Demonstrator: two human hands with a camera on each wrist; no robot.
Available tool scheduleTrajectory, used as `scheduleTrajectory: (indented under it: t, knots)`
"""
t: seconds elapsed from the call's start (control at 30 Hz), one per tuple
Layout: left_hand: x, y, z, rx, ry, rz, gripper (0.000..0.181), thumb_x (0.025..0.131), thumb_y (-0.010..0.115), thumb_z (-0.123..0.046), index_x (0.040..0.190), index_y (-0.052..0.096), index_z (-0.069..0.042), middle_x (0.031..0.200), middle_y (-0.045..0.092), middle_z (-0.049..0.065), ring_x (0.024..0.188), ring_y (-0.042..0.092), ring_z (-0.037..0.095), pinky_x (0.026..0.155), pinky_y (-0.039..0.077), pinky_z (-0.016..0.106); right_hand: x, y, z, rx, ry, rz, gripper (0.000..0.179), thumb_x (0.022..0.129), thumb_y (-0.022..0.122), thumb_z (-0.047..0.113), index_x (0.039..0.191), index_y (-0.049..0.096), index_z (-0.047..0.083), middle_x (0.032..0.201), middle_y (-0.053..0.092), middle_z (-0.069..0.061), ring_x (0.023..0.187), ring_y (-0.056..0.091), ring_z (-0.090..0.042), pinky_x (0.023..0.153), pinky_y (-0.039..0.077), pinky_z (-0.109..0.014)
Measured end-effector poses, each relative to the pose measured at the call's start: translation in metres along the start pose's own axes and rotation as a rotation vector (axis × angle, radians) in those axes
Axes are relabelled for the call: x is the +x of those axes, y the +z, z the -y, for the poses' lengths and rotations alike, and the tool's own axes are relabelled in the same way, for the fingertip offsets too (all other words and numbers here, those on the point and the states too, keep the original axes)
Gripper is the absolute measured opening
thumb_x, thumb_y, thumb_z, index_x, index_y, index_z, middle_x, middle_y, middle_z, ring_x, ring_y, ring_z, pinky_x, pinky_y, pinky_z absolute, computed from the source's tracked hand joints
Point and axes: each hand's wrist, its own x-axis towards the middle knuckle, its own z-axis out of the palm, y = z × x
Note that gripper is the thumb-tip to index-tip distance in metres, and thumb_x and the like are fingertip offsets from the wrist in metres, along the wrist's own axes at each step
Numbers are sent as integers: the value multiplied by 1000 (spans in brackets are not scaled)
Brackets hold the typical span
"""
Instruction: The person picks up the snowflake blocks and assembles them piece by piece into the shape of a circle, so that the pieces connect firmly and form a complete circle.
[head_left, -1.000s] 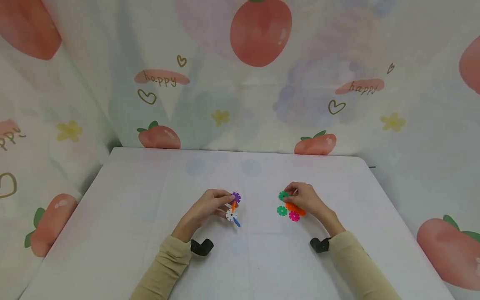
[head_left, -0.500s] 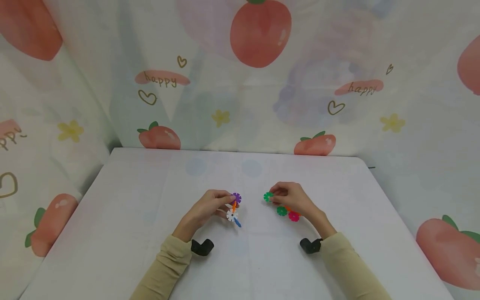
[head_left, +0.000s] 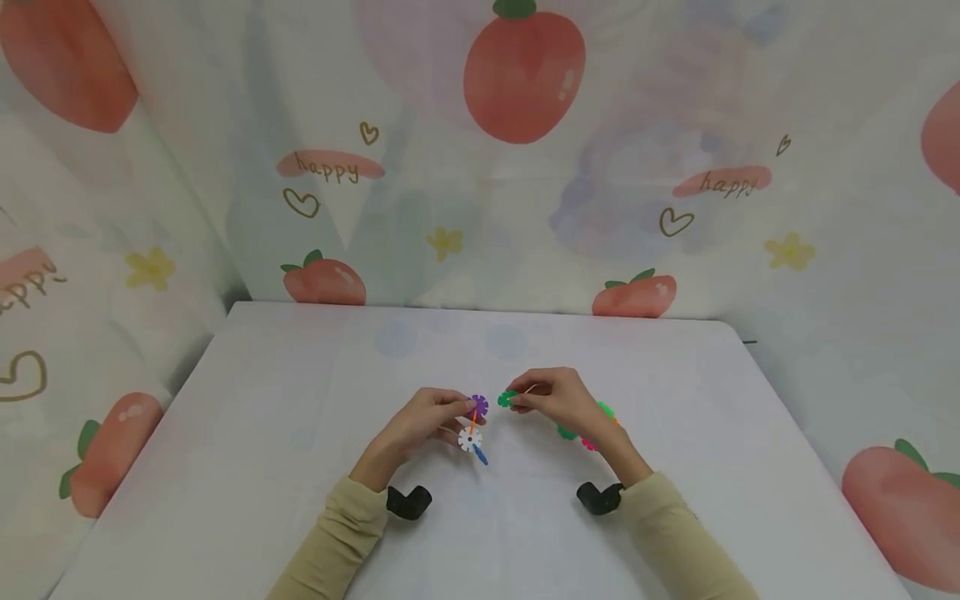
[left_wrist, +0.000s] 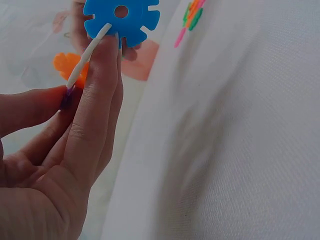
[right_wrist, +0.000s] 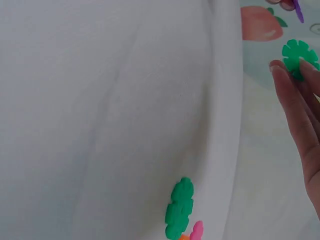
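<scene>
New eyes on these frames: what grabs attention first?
Two bare hands meet at the middle of the white table. The left hand grips a small cluster of notched plastic discs, purple, white, orange and blue. The right hand pinches a green notched plastic disc beside it; loose green and pink discs lie behind.

Both forearms reach forward in beige sleeves, angling inward so the hands sit close together, a small gap apart, at the middle of the view. A black wrist-mounted unit sits under each wrist. The left hand [head_left: 420, 421] lies knuckles up, thumb and fingers curled into a pinch at their tips; in the left wrist view the index finger [left_wrist: 97, 90] lies straight along what it holds, with the thumb opposite. The right hand [head_left: 555, 402] is raised slightly, wrist bent, its fingers bunched and pinching at the tips, which point toward the left hand. In the right wrist view its fingers [right_wrist: 295, 105] run nearly straight, side by side.
</scene>
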Motion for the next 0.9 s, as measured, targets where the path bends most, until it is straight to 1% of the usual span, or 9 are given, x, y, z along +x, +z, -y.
scheduleTrajectory:
  t: [0.1, 0.27, 0.37, 0.5, 0.6, 0.7, 0.77, 0.83, 0.9]
  knots:
    - [0, 0, 1, -1, -6, 7, 33, 104, 63, -25, 117, 72, 3, 109, 78, 14, 77, 68, 14, 69, 61, 28, 1, 4, 3, -7, -42, 12, 12, 93, 76, 11, 105, 79, 7, 96, 78, -10, 83, 78, -25, 80, 63, -36]
    - [-1, 2, 0, 2, -6, 13, 32, 104, 61, -24, 117, 72, 4, 108, 78, 14, 76, 67, 13, 66, 60, 27, 4, 8, 7, -22, -86, 33, 11, 93, 77, 11, 103, 80, 10, 98, 79, -6, 86, 77, -26, 80, 62, -27]
    - [-1, 4, -2, -4, -10, 10, 32, 104, 61, -22, 117, 72, 4, 108, 78, 15, 75, 67, 13, 64, 58, 26, 6, 10, 9, -28, -112, 34, 10, 92, 77, 9, 101, 81, 10, 97, 79, -6, 85, 77, -24, 78, 61, -24]
    - [-1, 5, -3, -20, -16, -11, 31, 103, 61, -18, 118, 73, 6, 106, 78, 16, 71, 67, 12, 61, 58, 24, 8, 11, 13, -36, -136, 18, 9, 90, 78, 5, 97, 83, 8, 93, 80, -8, 80, 77, -16, 75, 61, -23]
    - [0, 7, -2, -20, -18, -39, 29, 103, 61, -15, 118, 73, 7, 104, 78, 17, 68, 66, 11, 60, 58, 24, 10, 14, 15, -22, -147, 16, 8, 89, 78, 1, 94, 83, 5, 90, 80, -9, 78, 77, -16, 74, 61, -24]
    - [0, 11, -1, 16, -26, -85, 27, 102, 62, -13, 116, 74, 6, 101, 79, 16, 64, 64, 9, 57, 57, 22, 11, 17, 15, -36, -183, 26, 8, 88, 77, -1, 94, 82, 2, 89, 80, -11, 77, 77, -17, 73, 62, -24]
    - [-1, 13, -2, 45, -31, -98, 26, 102, 62, -13, 115, 75, 6, 100, 79, 16, 63, 64, 8, 56, 56, 22, 12, 18, 15, -51, -194, 37, 9, 88, 77, -2, 94, 82, 2, 88, 80, -11, 77, 78, -17, 73, 61, -24]
    - [-2, 14, -2, 71, -34, -95, 26, 103, 61, -13, 113, 75, 7, 100, 79, 17, 62, 64, 8, 57, 57, 22, 13, 17, 14, -81, -196, 49, 9, 89, 78, -1, 95, 82, 2, 90, 80, -10, 78, 77, -16, 74, 61, -23]
    - [-4, 14, -2, 70, -33, -68, 28, 104, 59, -14, 113, 74, 8, 101, 78, 18, 64, 67, 10, 61, 59, 25, 14, 16, 13, -85, -171, 69, 9, 89, 77, 1, 97, 82, 4, 93, 80, -9, 81, 77, -16, 76, 61, -24]
